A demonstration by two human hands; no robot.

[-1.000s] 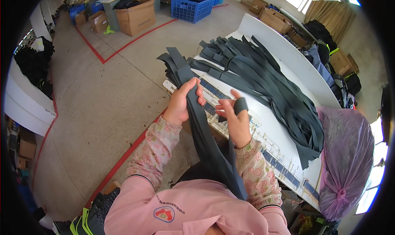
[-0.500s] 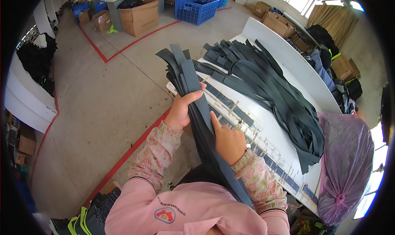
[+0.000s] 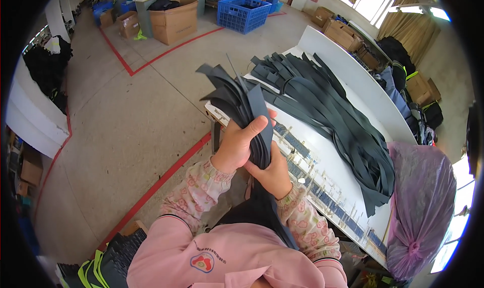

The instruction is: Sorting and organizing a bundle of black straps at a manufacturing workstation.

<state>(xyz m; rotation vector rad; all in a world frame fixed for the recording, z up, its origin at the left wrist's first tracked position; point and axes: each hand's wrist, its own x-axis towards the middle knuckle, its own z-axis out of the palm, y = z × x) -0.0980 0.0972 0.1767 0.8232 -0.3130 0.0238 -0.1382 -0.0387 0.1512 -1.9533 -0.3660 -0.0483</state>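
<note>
A bundle of dark grey fabric strips (image 3: 234, 95) is gripped in front of me, its upper ends fanned out and its length hanging down toward my lap. My left hand (image 3: 239, 141) wraps round it from the left, thumb lying across the strips. Just below, my right hand (image 3: 274, 173) closes round the same bundle from the right, its fingers partly hidden behind. On the white table (image 3: 348, 159) to the right lies a large loose pile of similar dark strips (image 3: 327, 106), close to the hands but apart from them.
A tied purple plastic bag (image 3: 421, 207) stands at the table's right end. Beyond lie a blue crate (image 3: 243, 15), a cardboard box (image 3: 174, 22) and red floor lines. Stacked dark pieces with yellow-green bands (image 3: 108, 260) sit at lower left.
My right hand has gone from a pointing finger along the strips to a grip round the bundle beneath my left hand. The left hand has shifted slightly right and down; the strip ends splay more.
</note>
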